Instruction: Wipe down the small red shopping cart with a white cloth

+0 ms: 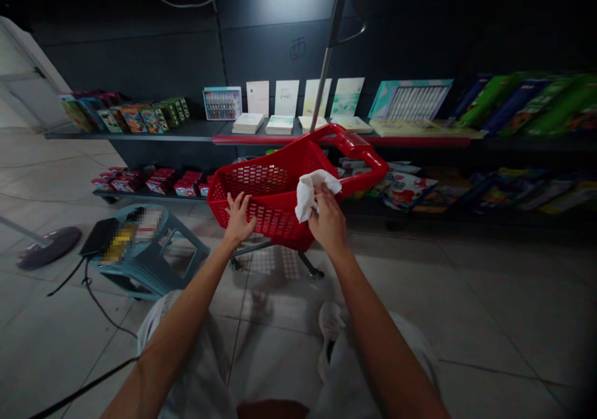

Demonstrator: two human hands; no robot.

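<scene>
A small red shopping cart [275, 217] with a perforated plastic basket stands in front of me, its handle toward the right. My left hand [240, 218] rests on the near side of the basket, fingers spread and nothing held. In my right hand [328, 217] is a white cloth [308, 195], pinched between the fingers against the basket's upper rim near the handle end. Part of that rim is hidden behind the cloth and hand.
Behind the cart runs a dark shelf [186, 132] with boxes, cards and packets; bagged snacks [405, 186] lie lower. To the left are a blue-grey stool [163, 263] with items on it, a round stand base [51, 248] and a black cable [100, 307]. A metal pole [325, 71] rises behind the cart.
</scene>
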